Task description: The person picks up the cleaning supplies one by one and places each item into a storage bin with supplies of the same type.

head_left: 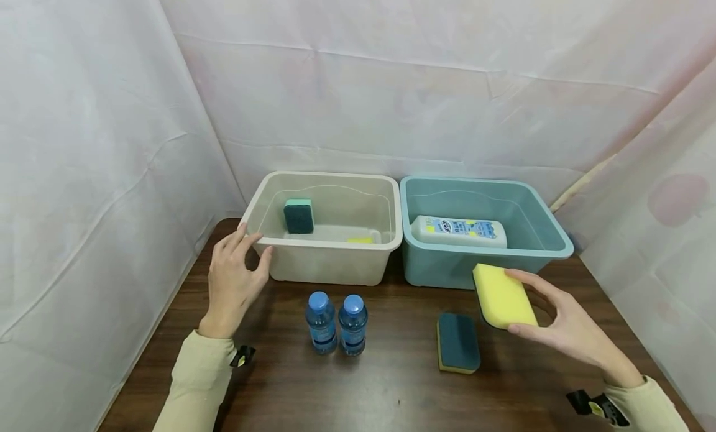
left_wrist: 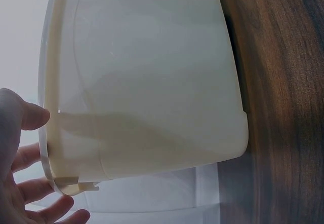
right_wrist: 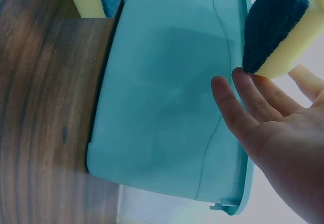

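Observation:
In my right hand is a scouring sponge, yellow foam with a dark green scrub layer, pinched between thumb and fingers. It is raised in front of the blue-green bin; the right wrist view shows its dark scouring side. Below it on the table lies a second sponge, dark side up. My left hand rests at the front left corner of the beige bin, fingers loosely extended at its rim. Inside that bin are an upright green sponge and a partly hidden yellow thing.
Two small blue-capped water bottles stand side by side before the beige bin. A white labelled bottle lies in the blue-green bin. Pale cloth hangs behind and at both sides of the dark wooden table.

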A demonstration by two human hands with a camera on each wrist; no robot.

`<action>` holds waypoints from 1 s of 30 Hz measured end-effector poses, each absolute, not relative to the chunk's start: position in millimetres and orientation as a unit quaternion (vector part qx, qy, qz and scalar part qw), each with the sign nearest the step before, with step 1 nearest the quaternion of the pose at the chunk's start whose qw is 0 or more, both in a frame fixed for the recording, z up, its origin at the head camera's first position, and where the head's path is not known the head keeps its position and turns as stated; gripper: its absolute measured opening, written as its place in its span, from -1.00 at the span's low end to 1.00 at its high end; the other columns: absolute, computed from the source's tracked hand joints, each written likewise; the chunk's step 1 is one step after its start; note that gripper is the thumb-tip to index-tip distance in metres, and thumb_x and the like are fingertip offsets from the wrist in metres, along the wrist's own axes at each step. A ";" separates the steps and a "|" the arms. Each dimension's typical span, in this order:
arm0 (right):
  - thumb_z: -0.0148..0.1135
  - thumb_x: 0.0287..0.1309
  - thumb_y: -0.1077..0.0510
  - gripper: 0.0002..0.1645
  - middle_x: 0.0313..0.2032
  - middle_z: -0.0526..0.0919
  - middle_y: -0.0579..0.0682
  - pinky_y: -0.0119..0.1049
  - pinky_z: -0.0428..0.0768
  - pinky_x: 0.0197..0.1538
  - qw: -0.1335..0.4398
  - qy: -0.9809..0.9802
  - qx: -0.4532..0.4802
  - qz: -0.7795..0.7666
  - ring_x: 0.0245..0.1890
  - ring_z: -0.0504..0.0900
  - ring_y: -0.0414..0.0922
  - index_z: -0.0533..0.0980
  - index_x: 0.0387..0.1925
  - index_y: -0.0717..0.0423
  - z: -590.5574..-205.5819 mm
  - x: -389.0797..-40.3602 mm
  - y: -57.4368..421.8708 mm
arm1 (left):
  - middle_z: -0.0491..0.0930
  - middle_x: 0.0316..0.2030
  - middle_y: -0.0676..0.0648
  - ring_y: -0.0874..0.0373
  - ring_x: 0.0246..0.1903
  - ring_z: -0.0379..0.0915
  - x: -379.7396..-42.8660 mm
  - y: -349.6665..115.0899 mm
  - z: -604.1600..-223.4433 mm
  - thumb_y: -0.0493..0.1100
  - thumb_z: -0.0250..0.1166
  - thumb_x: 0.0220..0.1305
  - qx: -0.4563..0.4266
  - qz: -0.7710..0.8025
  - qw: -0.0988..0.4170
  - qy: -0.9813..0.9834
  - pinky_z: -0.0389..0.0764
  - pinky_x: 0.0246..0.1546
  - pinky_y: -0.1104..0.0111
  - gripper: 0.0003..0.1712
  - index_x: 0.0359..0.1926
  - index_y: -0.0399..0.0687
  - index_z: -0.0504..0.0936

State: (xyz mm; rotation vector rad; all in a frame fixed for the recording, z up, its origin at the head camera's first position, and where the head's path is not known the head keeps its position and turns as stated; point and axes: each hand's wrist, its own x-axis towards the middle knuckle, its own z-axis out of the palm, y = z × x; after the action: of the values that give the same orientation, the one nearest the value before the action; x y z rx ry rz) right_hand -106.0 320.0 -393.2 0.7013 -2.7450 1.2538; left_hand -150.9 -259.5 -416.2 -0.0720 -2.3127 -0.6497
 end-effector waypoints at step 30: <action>0.69 -0.05 0.34 0.18 0.44 0.44 -0.31 -0.78 0.44 0.17 0.050 -0.888 0.230 0.395 0.26 0.48 -0.51 0.34 0.58 -0.12 -358.9 -121.1 317.4 | 0.50 0.44 -0.35 -0.43 0.33 0.42 -151.9 -258.7 -417.4 -0.08 0.48 0.32 -0.026 -0.254 0.359 -0.898 0.46 0.25 -0.41 -0.53 0.18 -0.21 0.73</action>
State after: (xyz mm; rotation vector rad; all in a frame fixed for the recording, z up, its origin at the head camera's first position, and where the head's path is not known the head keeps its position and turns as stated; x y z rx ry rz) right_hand -121.1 317.4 -358.9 0.6996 -2.7045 1.2041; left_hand -151.9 -258.7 -417.4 -0.0674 -2.3151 -0.6549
